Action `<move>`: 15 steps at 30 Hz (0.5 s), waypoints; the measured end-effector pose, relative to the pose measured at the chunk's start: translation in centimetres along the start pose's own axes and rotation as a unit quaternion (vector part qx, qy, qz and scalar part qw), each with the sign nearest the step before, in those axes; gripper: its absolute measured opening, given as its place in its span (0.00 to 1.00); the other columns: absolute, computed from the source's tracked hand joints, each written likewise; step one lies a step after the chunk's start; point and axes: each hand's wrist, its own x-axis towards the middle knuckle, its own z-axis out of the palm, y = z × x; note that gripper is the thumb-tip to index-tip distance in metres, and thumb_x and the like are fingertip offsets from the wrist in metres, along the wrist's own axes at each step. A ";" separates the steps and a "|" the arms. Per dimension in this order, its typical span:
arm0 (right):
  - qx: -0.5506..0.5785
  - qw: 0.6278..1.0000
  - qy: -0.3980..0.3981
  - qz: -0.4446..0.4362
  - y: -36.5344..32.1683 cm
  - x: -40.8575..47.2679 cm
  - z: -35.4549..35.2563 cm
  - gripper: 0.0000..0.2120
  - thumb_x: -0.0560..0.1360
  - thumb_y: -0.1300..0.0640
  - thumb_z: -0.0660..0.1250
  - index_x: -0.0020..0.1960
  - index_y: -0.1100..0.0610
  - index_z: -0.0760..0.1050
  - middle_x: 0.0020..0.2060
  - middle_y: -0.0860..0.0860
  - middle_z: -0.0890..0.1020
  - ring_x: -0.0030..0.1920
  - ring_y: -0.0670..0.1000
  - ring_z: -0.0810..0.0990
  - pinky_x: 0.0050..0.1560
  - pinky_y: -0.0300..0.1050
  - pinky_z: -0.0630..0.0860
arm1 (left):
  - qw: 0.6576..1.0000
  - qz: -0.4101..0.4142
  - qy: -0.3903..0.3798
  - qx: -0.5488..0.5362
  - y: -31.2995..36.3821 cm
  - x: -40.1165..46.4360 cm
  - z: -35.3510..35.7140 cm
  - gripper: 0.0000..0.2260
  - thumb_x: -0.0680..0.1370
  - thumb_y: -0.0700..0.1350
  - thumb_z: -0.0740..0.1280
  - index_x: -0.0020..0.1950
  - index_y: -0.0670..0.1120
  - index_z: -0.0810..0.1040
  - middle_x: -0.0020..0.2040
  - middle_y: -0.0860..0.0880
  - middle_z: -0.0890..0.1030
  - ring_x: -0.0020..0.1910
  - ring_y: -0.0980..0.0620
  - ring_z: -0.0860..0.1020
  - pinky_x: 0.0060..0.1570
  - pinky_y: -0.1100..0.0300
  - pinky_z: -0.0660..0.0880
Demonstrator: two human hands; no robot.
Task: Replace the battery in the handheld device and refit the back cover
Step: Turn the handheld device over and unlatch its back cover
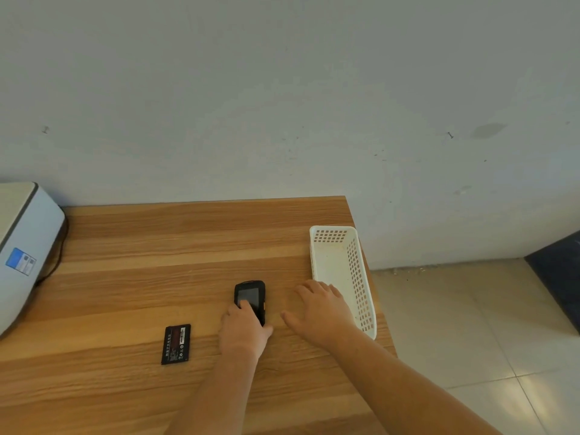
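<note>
A black handheld device (250, 293) lies screen up on the wooden table (157, 246). My left hand (243, 329) rests on its near end, fingers laid over the lower screen and its left side. My right hand (320, 312) lies flat on the table to the right of the device, fingers spread, holding nothing. A black battery (176, 344) with a printed label lies flat on the table to the left of my left hand, apart from it. No separate back cover is in sight.
A white perforated plastic basket (357, 277) stands at the table's right edge, just beyond my right hand. A white and grey printer (25, 246) with a cable sits at the far left. The wall runs behind the table; tiled floor lies to the right.
</note>
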 end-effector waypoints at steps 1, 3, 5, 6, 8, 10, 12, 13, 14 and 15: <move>0.000 1.000 0.003 -0.001 0.0 0.0 0.0 0.32 0.76 0.34 0.55 0.72 0.53 0.66 0.71 0.50 0.69 0.71 0.52 0.65 0.75 0.53 0.56 | 1.000 0.001 -0.003 -0.006 -0.1 -0.1 -0.1 0.32 0.75 0.61 0.68 0.71 0.45 0.64 0.62 0.44 0.72 0.60 0.46 0.73 0.52 0.55 0.76; -0.001 1.000 0.011 -0.002 -0.1 0.0 0.0 0.32 0.76 0.34 0.55 0.72 0.53 0.67 0.71 0.50 0.69 0.71 0.51 0.65 0.75 0.53 0.56 | 1.000 0.006 -0.007 -0.026 -0.2 -0.2 -0.3 0.29 0.76 0.59 0.66 0.71 0.44 0.65 0.61 0.44 0.73 0.59 0.46 0.74 0.50 0.56 0.76; -0.001 1.000 0.017 -0.002 -0.2 0.0 0.0 0.32 0.76 0.34 0.55 0.72 0.52 0.67 0.71 0.49 0.69 0.71 0.51 0.65 0.76 0.52 0.55 | 0.999 0.017 -0.001 -0.041 -0.5 -0.5 -0.5 0.26 0.78 0.56 0.64 0.71 0.44 0.65 0.60 0.45 0.75 0.56 0.46 0.76 0.49 0.57 0.77; 0.000 1.000 0.019 -0.002 -0.2 -0.1 0.0 0.32 0.76 0.34 0.55 0.72 0.52 0.67 0.71 0.49 0.69 0.71 0.51 0.65 0.76 0.52 0.55 | 0.999 0.022 0.003 -0.046 -0.6 -0.6 -0.6 0.26 0.78 0.55 0.64 0.72 0.45 0.64 0.59 0.45 0.75 0.55 0.46 0.77 0.49 0.56 0.77; 0.002 1.000 0.022 -0.003 -0.3 -0.1 -0.1 0.32 0.76 0.34 0.55 0.72 0.52 0.67 0.71 0.49 0.70 0.72 0.51 0.65 0.76 0.53 0.55 | 0.998 0.031 0.008 -0.054 -0.8 -0.7 -0.8 0.29 0.79 0.54 0.63 0.77 0.46 0.58 0.60 0.45 0.76 0.54 0.47 0.78 0.49 0.55 0.78; 0.002 1.000 0.022 -0.004 -0.3 -0.1 -0.2 0.32 0.76 0.34 0.55 0.72 0.52 0.67 0.71 0.49 0.69 0.72 0.50 0.65 0.76 0.53 0.55 | 0.997 0.040 0.010 -0.059 -1.0 -0.9 -1.0 0.33 0.80 0.53 0.62 0.80 0.49 0.49 0.60 0.45 0.76 0.52 0.48 0.78 0.48 0.56 0.78; 0.002 1.000 0.023 -0.003 -0.4 -0.2 -0.4 0.32 0.76 0.34 0.55 0.72 0.52 0.67 0.71 0.49 0.69 0.72 0.50 0.65 0.76 0.53 0.55 | 0.997 0.048 0.013 -0.066 -1.2 -1.1 -1.3 0.35 0.80 0.52 0.61 0.80 0.53 0.43 0.57 0.47 0.76 0.47 0.51 0.78 0.44 0.57 0.78; 0.002 1.000 0.025 -0.003 -0.4 -0.2 -0.4 0.31 0.76 0.34 0.55 0.72 0.52 0.67 0.71 0.49 0.70 0.72 0.50 0.65 0.76 0.53 0.55 | 0.996 0.054 0.012 -0.068 -1.3 -1.2 -1.3 0.35 0.81 0.52 0.61 0.80 0.55 0.41 0.54 0.48 0.76 0.43 0.52 0.78 0.42 0.58 0.78; 0.003 1.000 0.026 -0.003 -0.4 -0.2 -0.3 0.31 0.76 0.34 0.55 0.72 0.52 0.67 0.71 0.49 0.70 0.71 0.50 0.65 0.76 0.53 0.56 | 0.996 0.060 0.011 -0.070 -1.3 -1.3 -1.4 0.34 0.81 0.52 0.60 0.79 0.57 0.40 0.51 0.48 0.75 0.41 0.53 0.78 0.39 0.59 0.77; 0.005 1.000 0.027 -0.004 -0.4 -0.2 -0.3 0.31 0.76 0.34 0.55 0.72 0.51 0.68 0.70 0.48 0.70 0.71 0.50 0.66 0.76 0.53 0.56 | 0.995 0.066 0.008 -0.069 -1.4 -1.3 -1.5 0.33 0.82 0.51 0.59 0.79 0.58 0.40 0.49 0.49 0.75 0.39 0.53 0.77 0.37 0.59 0.77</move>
